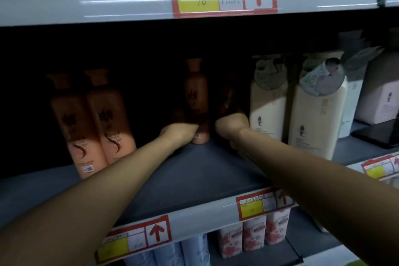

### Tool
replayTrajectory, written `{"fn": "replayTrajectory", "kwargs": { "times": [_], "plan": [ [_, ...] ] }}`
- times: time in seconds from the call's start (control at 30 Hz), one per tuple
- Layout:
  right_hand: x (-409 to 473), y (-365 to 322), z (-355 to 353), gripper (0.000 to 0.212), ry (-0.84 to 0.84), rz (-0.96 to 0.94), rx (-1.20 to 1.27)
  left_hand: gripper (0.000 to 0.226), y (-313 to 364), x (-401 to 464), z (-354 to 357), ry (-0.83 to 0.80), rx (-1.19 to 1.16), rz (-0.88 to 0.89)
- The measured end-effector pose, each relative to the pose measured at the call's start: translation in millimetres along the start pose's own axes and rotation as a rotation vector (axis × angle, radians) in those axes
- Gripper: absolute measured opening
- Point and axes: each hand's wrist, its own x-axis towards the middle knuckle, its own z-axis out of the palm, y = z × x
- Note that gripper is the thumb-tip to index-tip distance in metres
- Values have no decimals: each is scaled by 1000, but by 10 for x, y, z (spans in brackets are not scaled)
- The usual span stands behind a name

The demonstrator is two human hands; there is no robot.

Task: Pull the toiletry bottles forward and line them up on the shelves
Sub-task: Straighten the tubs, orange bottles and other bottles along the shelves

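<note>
Both bare forearms reach far into the dim recess, the left hand (180, 130) curled with fingers closed at centre, the right hand (232, 124) beside it, its fingers hidden in shadow.

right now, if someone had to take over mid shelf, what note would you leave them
Left hand: closed round the base of an orange bottle deep on the middle shelf.
Right hand: reaching in beside it toward a darker bottle; grip hidden in shadow.
Done: two orange bottles stand side by side nearer the front on the left; cream bottles on the right.
Left: draw both back bottles forward into line.
</note>
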Motion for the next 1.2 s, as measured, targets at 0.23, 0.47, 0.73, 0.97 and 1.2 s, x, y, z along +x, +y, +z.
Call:
{"fn": "replayTrajectory", "kwargs": {
  "times": [0.23,0.47,0.73,0.97,1.2],
  "plan": [
    [-339,113,-48,70,19,-255,-168,40,1,-315,-164,57,85,-16],
    [-742,142,-406,62,-92,-297,-134,43,-27,-706,-366,116,44,132],
    [-1204,110,-479,63,-189,-395,-157,65,-104,-1259,-680,102,-48,191],
    [-1623,-3,-206,65,-254,-485,-130,62,-316,-1656,-1081,190,-38,142],
    [-1938,-176,241,58,-310,-601,-114,64,-673,-1887,-1578,272,10,90]
  ]
}}
